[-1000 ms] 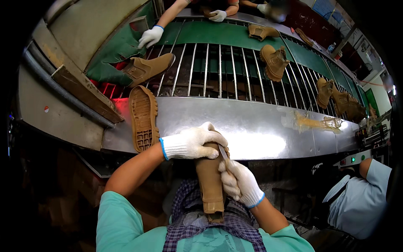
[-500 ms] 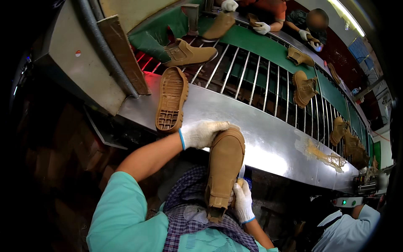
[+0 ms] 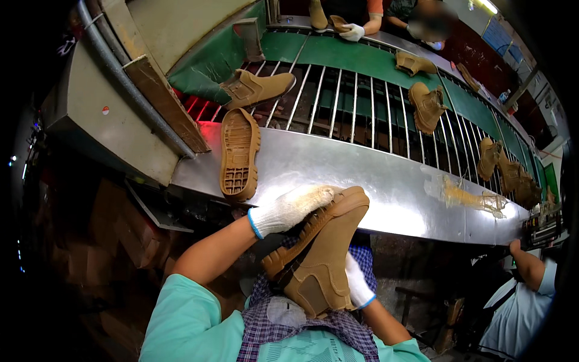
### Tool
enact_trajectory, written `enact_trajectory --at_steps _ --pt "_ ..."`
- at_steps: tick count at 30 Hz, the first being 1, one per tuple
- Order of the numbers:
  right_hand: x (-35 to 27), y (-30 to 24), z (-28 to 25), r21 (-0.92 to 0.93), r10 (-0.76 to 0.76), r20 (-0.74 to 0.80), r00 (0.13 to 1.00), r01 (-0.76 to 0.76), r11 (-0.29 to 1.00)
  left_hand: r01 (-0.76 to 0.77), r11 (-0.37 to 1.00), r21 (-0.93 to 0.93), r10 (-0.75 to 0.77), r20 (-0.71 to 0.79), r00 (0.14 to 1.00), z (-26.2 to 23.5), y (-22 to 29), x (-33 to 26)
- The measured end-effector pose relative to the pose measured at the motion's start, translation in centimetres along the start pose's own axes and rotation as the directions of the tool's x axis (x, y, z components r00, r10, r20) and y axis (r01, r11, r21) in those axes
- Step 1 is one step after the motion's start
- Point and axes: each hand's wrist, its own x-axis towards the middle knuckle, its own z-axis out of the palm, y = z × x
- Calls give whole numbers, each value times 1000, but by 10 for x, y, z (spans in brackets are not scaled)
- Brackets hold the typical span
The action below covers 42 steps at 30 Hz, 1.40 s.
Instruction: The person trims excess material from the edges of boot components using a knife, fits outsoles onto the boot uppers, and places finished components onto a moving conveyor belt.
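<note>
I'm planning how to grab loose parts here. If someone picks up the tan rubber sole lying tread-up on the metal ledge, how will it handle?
The tan lugged rubber sole looks thin and has no upper, so it is probably light and may flex at the ends. Its deep tread should give gloves purchase. One end seems to overhang the steel ledge, so a push might tip it off.

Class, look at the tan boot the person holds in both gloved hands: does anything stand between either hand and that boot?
Nothing visible does. The left hand lies directly on the sole of the tan boot, and the right hand presses against its side, partly hidden behind it.
</note>
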Motion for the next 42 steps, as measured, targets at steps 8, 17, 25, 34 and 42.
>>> enact_trajectory --at_steps 8,17,25,34,42 --pt "-56 -149 -41 22 12 -3 1000 -12 1000 119 968 -220 -98 104 990 -5 20 59" --pt "-49 -239 -75 -451 359 230 905 -228 863 198 979 41 -200 342 918 38 47 96" --pt "-37 -260 -93 -556 429 253 867 -232 798 251 926 283 -337 313 888 61 62 101" --pt "-16 -244 -53 -737 196 462 865 252 627 206 872 444 -356 287 889 61 68 106" --pt "-46 -181 3 -558 117 821 559 829 -45 -6 723 691 -175 191 966 71 64 89"
